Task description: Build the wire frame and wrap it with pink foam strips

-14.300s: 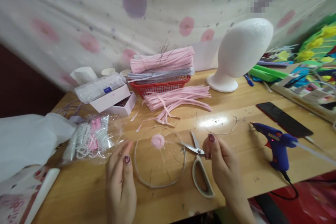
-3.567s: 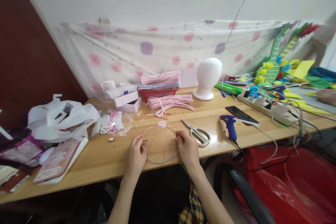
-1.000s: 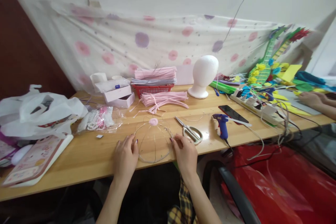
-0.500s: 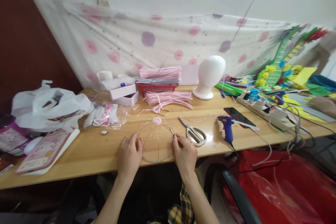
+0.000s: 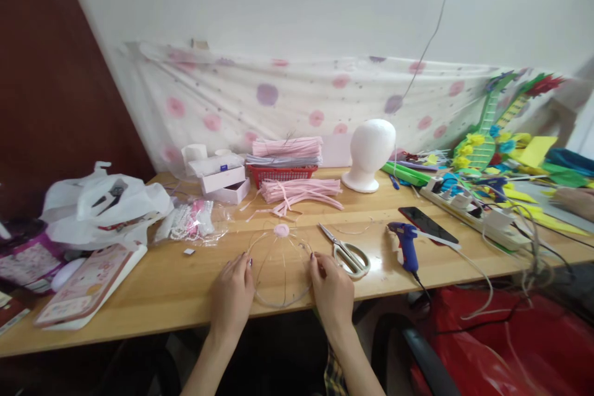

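Observation:
Between my hands is a round wire frame (image 5: pixel 284 305) with thin spokes meeting at a pale pink disc (image 5: pixel 281 231). My left hand (image 5: pixel 233 291) pinches the hoop on its left side. On the opposite side, my right hand (image 5: pixel 331 288) grips the hoop between thumb and fingers. The frame stands at the table's near edge, its pink disc toward the back. Just right of my right hand lie scissors (image 5: pixel 348 252) with pale handles, blades pointing away to the left. Farther right is a blue glue gun (image 5: pixel 404 244) with a white glue stick in it.
Bundled pink strips (image 5: pixel 301 192) lie before a red basket (image 5: pixel 283 174) of more strips. A white foam head (image 5: pixel 370 154) stands behind the scissors. Plastic bags (image 5: pixel 109 204) crowd the left; a phone (image 5: pixel 427 224), power strip (image 5: pixel 473 216) and another person's hand (image 5: pixel 573 201) are at right.
The whole scene sits lower in view as the camera tilts up. Both hands keep their hold on the wire frame, with hardly any movement relative to the table.

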A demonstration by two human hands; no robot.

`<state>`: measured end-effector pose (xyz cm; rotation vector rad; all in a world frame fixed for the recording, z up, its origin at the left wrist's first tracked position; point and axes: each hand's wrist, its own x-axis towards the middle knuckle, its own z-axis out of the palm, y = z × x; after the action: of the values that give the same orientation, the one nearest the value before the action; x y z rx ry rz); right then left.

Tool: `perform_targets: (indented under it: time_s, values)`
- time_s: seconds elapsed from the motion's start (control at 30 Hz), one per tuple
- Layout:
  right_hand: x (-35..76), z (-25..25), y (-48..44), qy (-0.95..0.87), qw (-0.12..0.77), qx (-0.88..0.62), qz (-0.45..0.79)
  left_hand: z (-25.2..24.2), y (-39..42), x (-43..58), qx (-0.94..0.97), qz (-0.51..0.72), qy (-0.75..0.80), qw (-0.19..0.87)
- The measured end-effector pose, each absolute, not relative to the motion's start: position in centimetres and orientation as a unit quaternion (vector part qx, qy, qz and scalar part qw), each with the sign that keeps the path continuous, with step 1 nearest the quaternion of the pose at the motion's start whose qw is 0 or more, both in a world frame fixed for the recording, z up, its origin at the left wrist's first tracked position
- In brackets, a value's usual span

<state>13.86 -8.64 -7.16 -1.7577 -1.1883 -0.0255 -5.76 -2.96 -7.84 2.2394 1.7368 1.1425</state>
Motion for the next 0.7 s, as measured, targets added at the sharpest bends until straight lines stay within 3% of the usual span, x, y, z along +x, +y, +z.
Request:
perform_targets:
  time_s: [0.23,0.37,0.5,0.7]
  values:
    - [16.4,-3.5,-8.5,-0.462,0.549,-0.696,0.003,-4.2,-0.3,-4.5,0.743,0.428,0.511,0.068]
    - [19.6,1.0,-7.7,-0.471,0.582,-0.663,-0.006,-0.4,3.6,-1.8,0.747,0.473,0.443,0.150]
    - [24.6,7.6,-6.8,-0.525,0.501,-0.681,-0.096,5.6,7.0,3.3,0.775,0.455,0.388,0.205]
    - [35.6,17.8,-1.5,-0.511,0.467,-0.698,-0.183,15.6,13.2,15.1,0.808,0.422,0.338,0.233]
